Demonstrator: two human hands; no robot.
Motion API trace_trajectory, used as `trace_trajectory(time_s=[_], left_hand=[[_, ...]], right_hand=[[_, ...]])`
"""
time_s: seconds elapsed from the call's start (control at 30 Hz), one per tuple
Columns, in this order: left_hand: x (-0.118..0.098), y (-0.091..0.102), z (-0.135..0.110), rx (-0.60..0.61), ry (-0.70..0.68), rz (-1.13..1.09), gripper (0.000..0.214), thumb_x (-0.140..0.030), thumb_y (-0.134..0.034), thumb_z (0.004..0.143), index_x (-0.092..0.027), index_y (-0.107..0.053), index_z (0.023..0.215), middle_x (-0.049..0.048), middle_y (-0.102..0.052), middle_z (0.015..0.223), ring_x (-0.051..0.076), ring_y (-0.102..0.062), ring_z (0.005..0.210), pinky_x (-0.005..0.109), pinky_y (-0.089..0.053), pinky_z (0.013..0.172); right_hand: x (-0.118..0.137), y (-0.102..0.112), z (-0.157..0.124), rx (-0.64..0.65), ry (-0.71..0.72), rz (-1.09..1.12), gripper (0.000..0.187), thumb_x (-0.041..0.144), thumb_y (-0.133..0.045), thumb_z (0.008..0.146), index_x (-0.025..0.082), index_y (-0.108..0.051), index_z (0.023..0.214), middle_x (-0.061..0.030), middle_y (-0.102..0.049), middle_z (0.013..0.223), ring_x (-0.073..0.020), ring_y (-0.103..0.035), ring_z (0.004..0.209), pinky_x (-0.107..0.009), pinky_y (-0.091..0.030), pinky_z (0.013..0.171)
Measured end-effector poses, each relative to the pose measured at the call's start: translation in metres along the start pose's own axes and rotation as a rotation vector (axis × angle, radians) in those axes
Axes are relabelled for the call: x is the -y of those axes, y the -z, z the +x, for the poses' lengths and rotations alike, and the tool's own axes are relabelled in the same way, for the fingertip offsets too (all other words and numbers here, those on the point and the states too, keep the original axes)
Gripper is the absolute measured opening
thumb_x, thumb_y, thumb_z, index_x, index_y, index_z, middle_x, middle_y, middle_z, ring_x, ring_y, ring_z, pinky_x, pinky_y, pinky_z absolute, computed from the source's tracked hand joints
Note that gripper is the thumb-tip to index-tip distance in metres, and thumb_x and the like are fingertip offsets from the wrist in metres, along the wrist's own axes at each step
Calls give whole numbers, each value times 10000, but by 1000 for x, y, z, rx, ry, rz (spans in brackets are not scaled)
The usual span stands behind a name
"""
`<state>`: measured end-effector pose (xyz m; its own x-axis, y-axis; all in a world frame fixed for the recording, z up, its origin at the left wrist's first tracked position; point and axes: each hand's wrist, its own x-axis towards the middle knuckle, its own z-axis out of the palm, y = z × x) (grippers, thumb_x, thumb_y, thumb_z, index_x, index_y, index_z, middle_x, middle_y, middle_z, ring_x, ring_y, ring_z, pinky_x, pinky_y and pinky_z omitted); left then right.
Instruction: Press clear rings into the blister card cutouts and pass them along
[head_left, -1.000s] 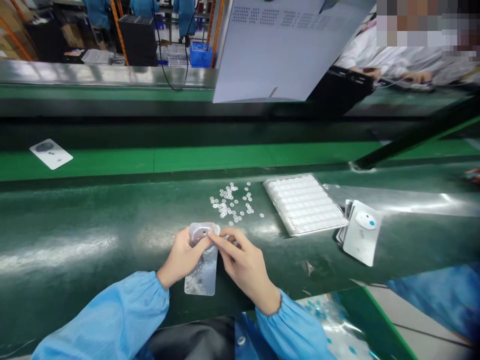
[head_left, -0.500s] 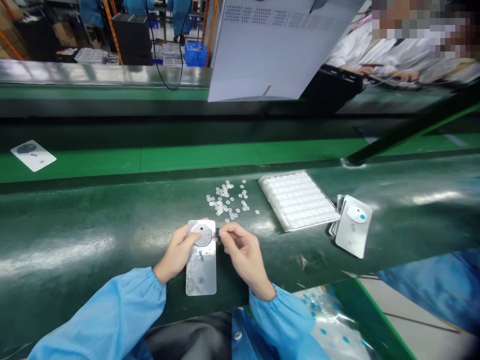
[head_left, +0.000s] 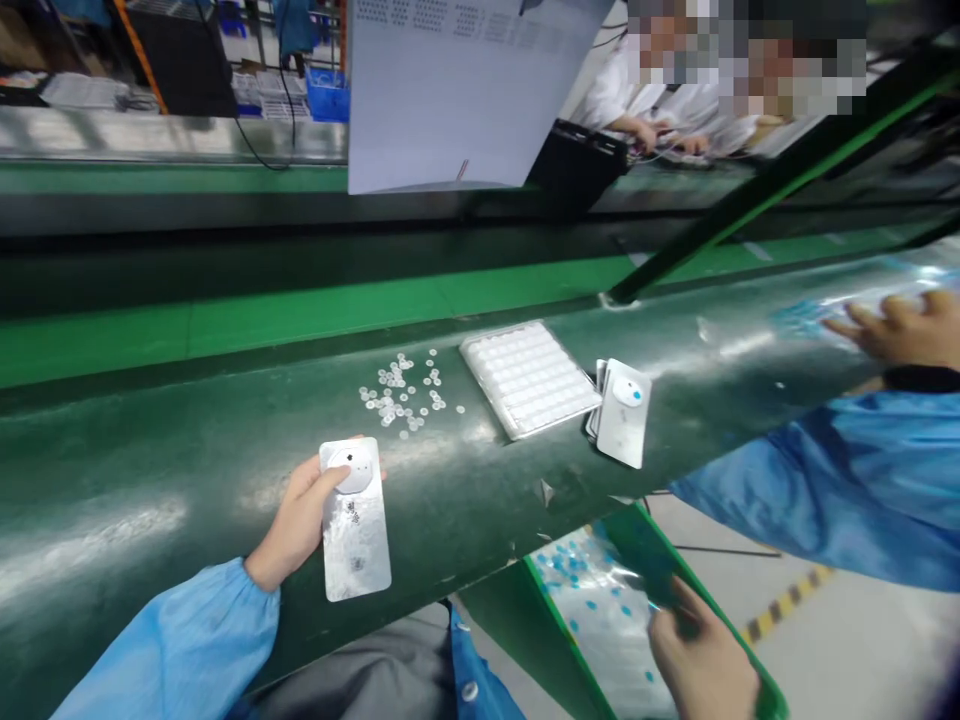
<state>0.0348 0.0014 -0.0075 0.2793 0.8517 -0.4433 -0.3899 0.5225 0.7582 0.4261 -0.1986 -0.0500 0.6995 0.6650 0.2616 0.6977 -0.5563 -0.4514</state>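
left hand grasps card, lower left of frame, long axis near vertical. right hand well apart, over bin at lower right; blurred, can't tell its grip.

"What colour is the table?"
"Dark green; near its front edge, the held card is silvery white with black marks."
"And the bin below that edge?"
"Bright green, its dots blue, the sheet perhaps whitish: it's blurred."

Panel — glossy, smooth | benchtop — shiny | sleeve: wrinkled cloth
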Motion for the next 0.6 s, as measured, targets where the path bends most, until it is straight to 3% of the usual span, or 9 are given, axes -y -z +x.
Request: trace_trajectory(time_s=[0.07, 0.17, 0.27, 0.33, 0.4, 0.5, 0.6], left_hand=[[-2, -1, -1, -7, -8, 9, 682, -376, -855, 691, -107, -696, 1297, 142, -813, 1018, 323, -778, 896, 340, -588, 714], [-5, -4, -2, -15, -14, 17, 670, -368, -870, 672, -102, -709, 1266, 144, -811, 1029, 317, -779, 884, 334, -588, 700], [-6, -5, -3, -12, -29, 17, 655, -372, -872, 665, -94, -719, 1237, 154, -810, 1025, 338, -775, 917, 352, -594, 715], [-5, -4, -3, -12, -46, 8, 635, -369, -867, 671, -92, -722, 1223, 156, -809, 1024, 349, -772, 941, 369, -598, 743], [-4, -2, -2, -15, -56, -4, 602, -365, -859, 680, -85, -732, 1198, 159, -809, 1008, 354, -769, 951, 381, -599, 763], [0, 1, 0, -27, -84, -24, 613, -374, -841, 703, -89, -720, 1232, 157, -809, 1003, 351, -767, 954, 394, -597, 790], [4, 3, 3, -52, -101, -36, 748, -363, -830, 731, -139, -608, 1409, 135, -806, 1057, 331, -766, 969, 389, -593, 814]], right_hand=[[53, -24, 0, -55, 158, 223, 362, 451, -605, 875, 167, -790, 1004, -145, -754, 835, -272, -685, 657, -406, -579, 602], [143, -69, 23, 106, 554, 398, 310, 374, -541, 1010, 196, -793, 1040, -116, -770, 970, -226, -706, 782, -357, -586, 706], [199, -105, 59, 122, 644, 385, 355, 389, -514, 1045, 182, -802, 1026, -111, -750, 971, -223, -706, 830, -360, -585, 775], [210, -115, 70, 140, 688, 355, 395, 402, -495, 1059, 166, -808, 1010, -114, -728, 939, -223, -696, 807, -369, -584, 775], [204, -111, 61, 188, 760, 334, 426, 421, -476, 1071, 157, -808, 1029, -122, -718, 940, -233, -694, 817, -380, -587, 784], [180, -87, 22, 282, 915, 307, 439, 494, -526, 1047, 159, -765, 1199, -152, -727, 1052, -269, -699, 911, -418, -598, 826], [158, -57, -17, 375, 1112, 273, 470, 512, -625, 996, 184, -698, 1324, -152, -737, 1084, -269, -701, 904, -416, -602, 795]])
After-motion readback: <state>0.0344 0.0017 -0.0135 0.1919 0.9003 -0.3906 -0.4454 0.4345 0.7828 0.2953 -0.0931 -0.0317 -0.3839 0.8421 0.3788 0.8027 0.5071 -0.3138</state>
